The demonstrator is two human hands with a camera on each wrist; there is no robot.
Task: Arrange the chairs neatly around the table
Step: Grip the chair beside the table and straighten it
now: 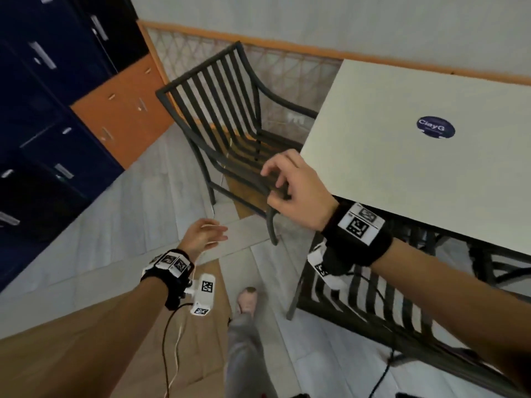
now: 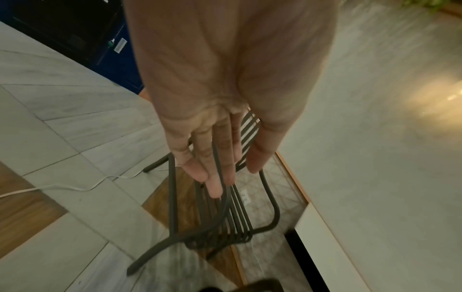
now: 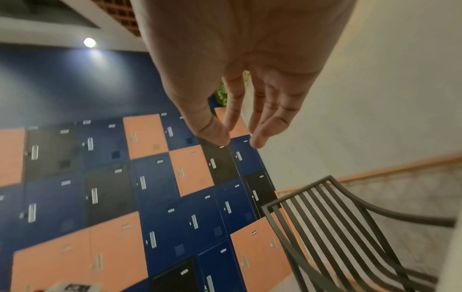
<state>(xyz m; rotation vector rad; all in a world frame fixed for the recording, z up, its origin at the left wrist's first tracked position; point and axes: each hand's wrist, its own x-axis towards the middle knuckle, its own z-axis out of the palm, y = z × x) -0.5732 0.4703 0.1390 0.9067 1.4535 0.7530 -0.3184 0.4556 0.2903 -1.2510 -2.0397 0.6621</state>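
Tiled floor (image 1: 120,225) lies bare left of the chair (image 1: 218,110) at the table (image 1: 402,156) corner; both hands loose, ungripping

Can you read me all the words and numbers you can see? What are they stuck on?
"ClayG": on the round blue sticker on the white table. A smaller line beneath it is too blurred to read.
Small plates on the locker doors: too small and blurred to read.
Black-and-white square markers on the wristbands: patterns, not words.
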